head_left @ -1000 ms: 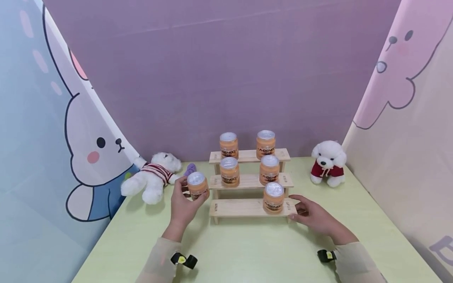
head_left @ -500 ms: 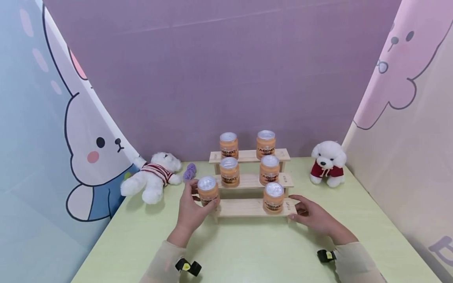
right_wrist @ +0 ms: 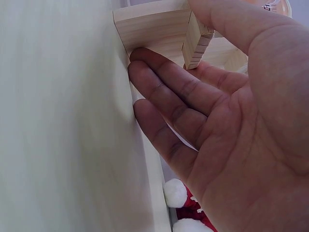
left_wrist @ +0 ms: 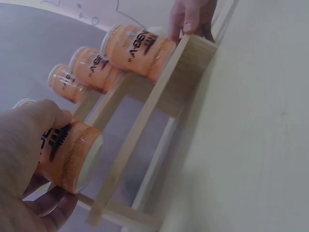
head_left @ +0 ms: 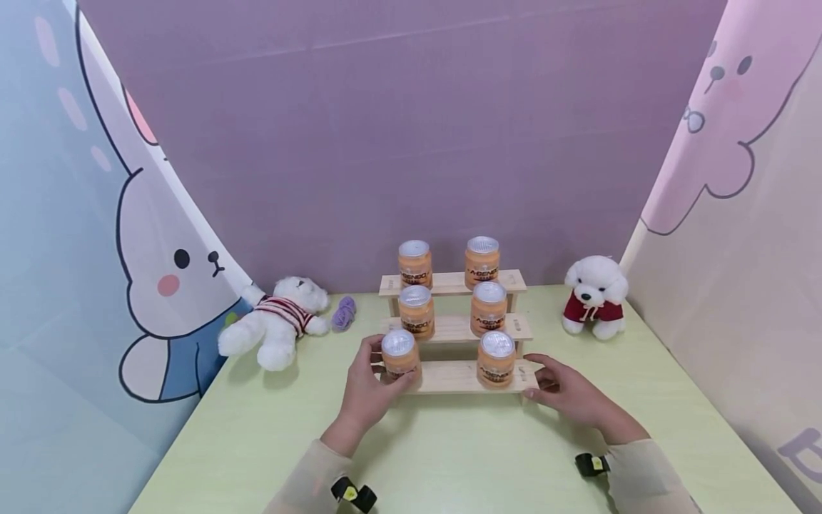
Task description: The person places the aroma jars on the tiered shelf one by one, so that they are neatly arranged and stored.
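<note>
My left hand (head_left: 366, 396) grips an orange can (head_left: 399, 360) with a silver lid and dark lettering. It holds the can upright at the left end of the lowest step of a three-step wooden display stand (head_left: 446, 378). In the left wrist view the pale base of the held can (left_wrist: 91, 162) shows just off the step. My right hand (head_left: 568, 392) pinches the right end of that lowest step, thumb above and index finger beneath, as the right wrist view shows. Its other fingers (right_wrist: 159, 89) stretch under the board. A matching can (head_left: 496, 360) stands on the same step at the right.
Two similar cans stand on the middle step, and two more on the top step. Left of the stand lie a white plush toy (head_left: 279, 325) in a striped top and a purple bundle (head_left: 344, 314). A plush dog (head_left: 594, 300) in red sits at right, before a purple back wall (head_left: 411, 143).
My left hand has carried the can rightward and slightly down, from beside the stand to the left end of its lowest step. The right hand has stayed at the step's right end.
</note>
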The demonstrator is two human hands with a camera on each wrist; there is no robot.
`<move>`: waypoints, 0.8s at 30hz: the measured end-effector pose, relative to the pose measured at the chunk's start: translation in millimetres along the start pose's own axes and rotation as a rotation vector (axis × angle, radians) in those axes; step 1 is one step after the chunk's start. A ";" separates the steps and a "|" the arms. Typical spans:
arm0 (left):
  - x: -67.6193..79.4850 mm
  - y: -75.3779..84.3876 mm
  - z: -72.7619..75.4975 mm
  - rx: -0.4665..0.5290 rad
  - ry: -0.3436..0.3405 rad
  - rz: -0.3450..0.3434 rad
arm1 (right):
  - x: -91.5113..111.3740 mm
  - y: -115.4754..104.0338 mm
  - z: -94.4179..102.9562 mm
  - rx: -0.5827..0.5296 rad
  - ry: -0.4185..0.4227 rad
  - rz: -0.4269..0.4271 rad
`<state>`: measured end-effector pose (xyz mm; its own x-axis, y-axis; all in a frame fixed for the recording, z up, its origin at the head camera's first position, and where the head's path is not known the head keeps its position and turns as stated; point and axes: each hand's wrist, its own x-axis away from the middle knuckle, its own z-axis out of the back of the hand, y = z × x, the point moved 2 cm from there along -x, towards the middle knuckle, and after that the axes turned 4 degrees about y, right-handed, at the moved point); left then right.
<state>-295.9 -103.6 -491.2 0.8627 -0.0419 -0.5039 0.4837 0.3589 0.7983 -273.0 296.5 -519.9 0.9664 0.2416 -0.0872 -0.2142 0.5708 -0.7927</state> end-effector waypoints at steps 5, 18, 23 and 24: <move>3.1 -1.9 -9.5 0.016 -0.034 0.023 | -0.5 1.4 -0.3 0.000 0.001 -0.006; 8.4 0.2 -21.8 -0.027 -0.058 0.084 | 0.5 -0.8 0.4 -0.058 -0.012 0.012; 9.5 0.2 -24.2 -0.024 -0.066 0.094 | 0.6 -1.2 0.3 -0.064 -0.011 0.012; 9.7 0.0 -24.6 -0.024 -0.067 0.092 | 0.6 -1.2 0.2 -0.063 -0.011 0.013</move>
<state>-291.2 -81.1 -504.2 0.9115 -0.0702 -0.4053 0.3994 0.3865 0.8313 -272.2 296.1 -518.9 0.9621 0.2570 -0.0911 -0.2166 0.5173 -0.8280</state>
